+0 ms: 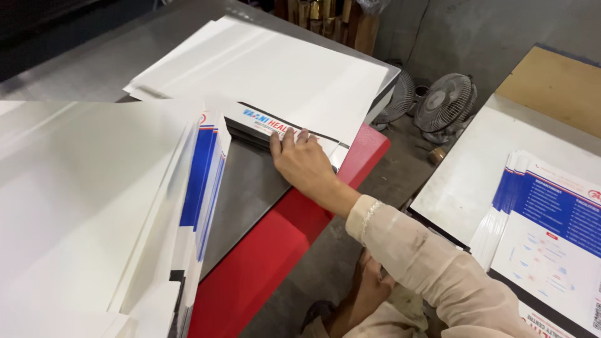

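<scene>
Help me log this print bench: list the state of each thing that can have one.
Right hand: flat, palm down on printed sheet.
Printed sheet: lying flat, partly under white sheets.
White sheets: stacked, fanned.
Left stack: edges fanned.
Floor fan: not visibly spinning.
Left hand: not identifiable.

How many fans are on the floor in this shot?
2. One round fan stands on the floor right of the red table edge; a second fan sits just behind the grey table's corner, partly hidden. Others may be out of view.

Left of the hands unseen; lifted sheet stack [94, 213] cut off at frame edge.
</scene>
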